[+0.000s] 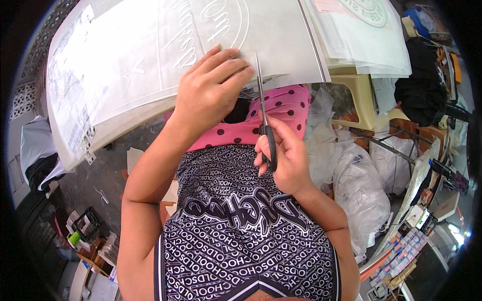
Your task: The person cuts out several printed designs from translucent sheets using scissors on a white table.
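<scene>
A large white translucent sheet [281, 40] with raised-looking lettering and curved lines lies over the table. My left hand [213, 83] is palm down at its near part, the fingers bent together on it by the cut edge and the thumb hidden below. My right hand [288, 155] grips a pair of scissors [269, 145] by the black handles. The long metal blades point away from me, across the sheet just right of my left fingers. A narrow slit shows in the sheet beside the blades.
More printed sheets [374, 50] are stacked at the far right, above a cream plastic stool [354, 95]. Clear plastic bags [359, 185] fill the floor on the right. Pink dotted cloth [278, 108] covers my lap under the table edge. Dark cloth [419, 85] hangs at the right.
</scene>
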